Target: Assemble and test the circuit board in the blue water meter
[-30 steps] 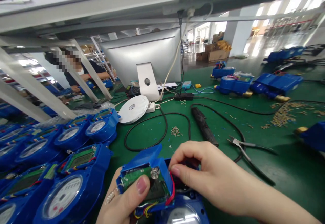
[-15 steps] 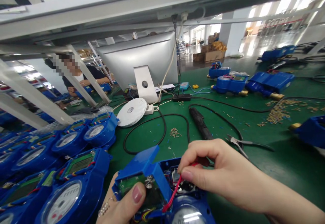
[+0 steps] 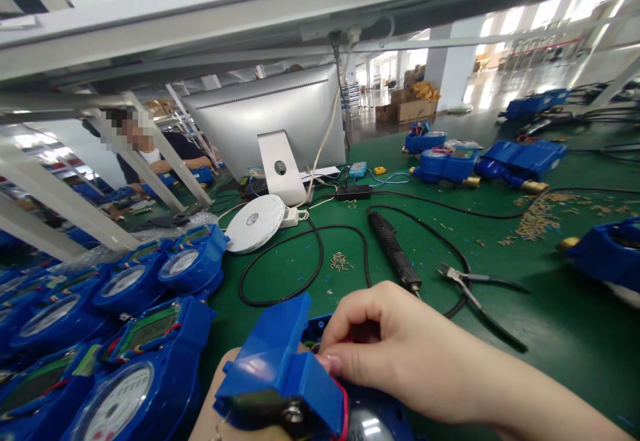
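Display housing [image 3: 263, 361], tipped towards the wearer since the earlier frame; right hand [image 3: 405, 357] moved towards nine o'clock, behind it.
Meter body [image 3: 399, 417], one, at six o'clock, its cavity open; circuit board, turned from view; red wire [image 3: 345, 411], along the housing's three-o'clock edge. Left hand [image 3: 204, 407]: closed about the housing. Right: pinched narrow, contents indeterminable. Judged effect: cavity more accessible, wiring not yet enclosed.

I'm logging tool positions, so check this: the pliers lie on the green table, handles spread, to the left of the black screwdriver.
Wrong side: the head view shows the pliers to the right of the black screwdriver. They do lie on the green table, handles spread.
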`<state>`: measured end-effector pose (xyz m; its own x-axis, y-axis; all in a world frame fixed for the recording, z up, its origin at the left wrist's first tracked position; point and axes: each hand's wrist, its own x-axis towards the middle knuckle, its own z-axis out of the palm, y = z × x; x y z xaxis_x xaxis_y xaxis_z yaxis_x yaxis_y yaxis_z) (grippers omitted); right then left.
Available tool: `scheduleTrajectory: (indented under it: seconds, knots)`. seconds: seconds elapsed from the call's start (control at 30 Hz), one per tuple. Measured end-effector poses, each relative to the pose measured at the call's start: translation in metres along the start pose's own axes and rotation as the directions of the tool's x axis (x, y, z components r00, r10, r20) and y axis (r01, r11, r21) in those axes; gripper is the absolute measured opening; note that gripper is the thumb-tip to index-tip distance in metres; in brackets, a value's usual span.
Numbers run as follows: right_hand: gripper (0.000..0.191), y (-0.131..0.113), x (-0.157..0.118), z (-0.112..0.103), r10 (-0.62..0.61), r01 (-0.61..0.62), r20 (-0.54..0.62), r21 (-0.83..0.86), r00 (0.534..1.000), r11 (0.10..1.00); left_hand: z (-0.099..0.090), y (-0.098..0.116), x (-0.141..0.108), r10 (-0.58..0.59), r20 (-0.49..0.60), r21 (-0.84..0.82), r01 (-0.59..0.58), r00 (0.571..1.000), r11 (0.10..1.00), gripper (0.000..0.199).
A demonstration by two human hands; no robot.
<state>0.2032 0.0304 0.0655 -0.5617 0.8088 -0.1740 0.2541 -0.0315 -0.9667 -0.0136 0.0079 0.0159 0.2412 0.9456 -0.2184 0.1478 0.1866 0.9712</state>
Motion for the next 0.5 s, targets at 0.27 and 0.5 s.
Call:
scheduleTrajectory:
  seconds: [0.27, 0.5]
  knots:
    - [0.011, -0.009, 0.009, -0.007, -0.085, 0.095, 0.058, -0.222, 0.995, 0.97, 0.011, 0.008, 0.014, 0.056, 0.136, -0.005, -0.055, 0.989, 0.998, 0.031]
    - [0.014, -0.004, 0.016, 0.001, -0.183, 0.17, -0.02, -0.287, 0.983, 0.943, 0.02, 0.024, -0.005, 0.173, 0.073, -0.046, -0.17, 0.982, 0.984, 0.026]
